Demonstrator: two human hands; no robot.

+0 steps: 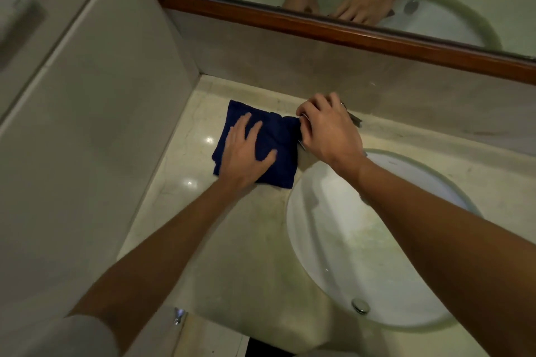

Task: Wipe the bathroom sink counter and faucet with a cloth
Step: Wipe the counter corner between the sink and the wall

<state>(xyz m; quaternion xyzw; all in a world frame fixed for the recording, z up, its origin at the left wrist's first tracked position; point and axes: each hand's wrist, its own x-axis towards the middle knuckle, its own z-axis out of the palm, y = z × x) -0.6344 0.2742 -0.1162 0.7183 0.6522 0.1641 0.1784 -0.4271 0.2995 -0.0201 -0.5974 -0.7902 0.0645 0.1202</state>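
Nearest: white oval sink basin (348, 240) set into pale glossy marble surface (237, 240), chrome drain stopper (360, 305) at near rim.

Beyond, left hand (246, 153) laid flat on folded dark blue terry cloth (278, 136), fingers straight and spread, pressing, gripping nothing. Cloth lying flat on the surface under that hand, left of the basin, its right edge touching the right hand (324, 130).

Right hand just right of the cloth, fingers curled over a chrome faucet (355, 120), of which only slivers of metal show. Grip appears closed round the fitting; exact hold hidden by the knuckles.

Farthest: beige tiled backsplash (290, 66), then wood-framed mirror (348, 29) reflecting both hands.

Judged step: wiping the surface left of the basin, near the faucet base.

Recommended for good execution: keep palm flat and pressure even so the fold does not bunch; work in overlapping passes from the back corner toward the near edge; carry the cloth edge tight against the faucet base, where grime likely collects; refold to a clean face before moving to the metal.
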